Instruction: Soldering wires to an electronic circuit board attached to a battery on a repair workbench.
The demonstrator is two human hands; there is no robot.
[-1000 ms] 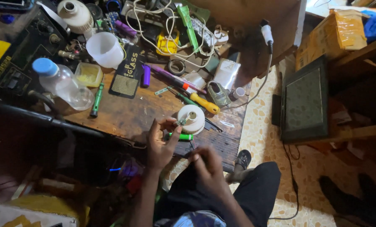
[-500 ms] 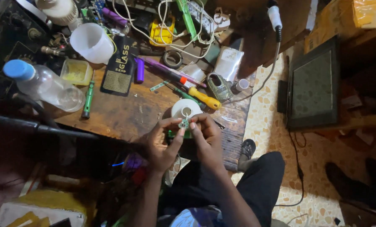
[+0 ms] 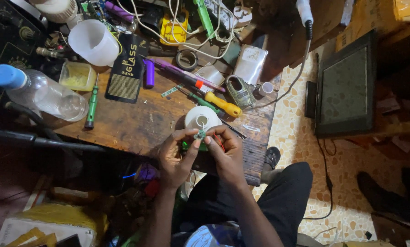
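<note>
Both hands meet over the near edge of a cluttered wooden workbench [image 3: 136, 123]. My left hand [image 3: 175, 158] and my right hand [image 3: 225, 155] pinch a small round circuit board [image 3: 200, 135] between their fingertips. Just beyond the board sits a white round lamp housing [image 3: 202, 117] with a hole in its middle. A green-handled tool [image 3: 189, 146] and something red lie under my hands, mostly hidden.
Also on the bench are a yellow-handled screwdriver [image 3: 221, 104], a green screwdriver [image 3: 91, 107], a plastic bottle [image 3: 40, 93], a white cup [image 3: 94, 42], a black packet [image 3: 128, 68], a purple marker [image 3: 149, 73] and tangled white wires [image 3: 186, 23]. A dark monitor [image 3: 344, 87] stands on the tiled floor at the right.
My hands have come together from apart and now hold the small board up close to the white housing. The camera has tilted slightly, shifting the bench.
</note>
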